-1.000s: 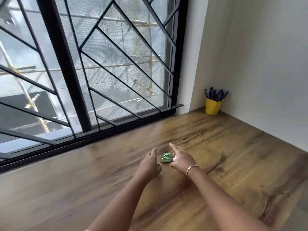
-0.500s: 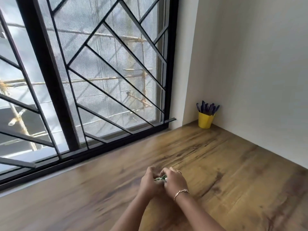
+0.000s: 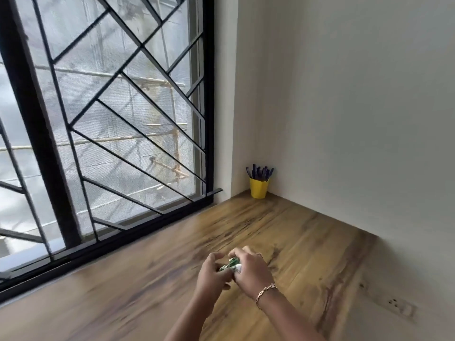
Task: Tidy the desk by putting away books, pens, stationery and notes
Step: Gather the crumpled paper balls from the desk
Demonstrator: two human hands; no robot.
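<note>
Over the wooden desk [image 3: 307, 242] my two hands are pressed together around a small crumpled green and white paper scrap [image 3: 231, 264]. My left hand [image 3: 213, 276] curls its fingers round the scrap from the left. My right hand [image 3: 251, 269], with a chain bracelet at the wrist, grips it from the right and covers most of it. In the far corner stands a yellow cup [image 3: 258, 188] filled with several blue pens [image 3: 259, 172].
A black-framed window with a slanted metal grille [image 3: 103, 134] runs along the desk's left side. White walls [image 3: 357, 107] close the back and right. A wall socket [image 3: 401, 307] sits low on the right, beyond the desk's edge.
A second ago the green scrap lay on the desk between my spread hands. Both hands have closed on it and lifted it, and the view has turned toward the corner.
</note>
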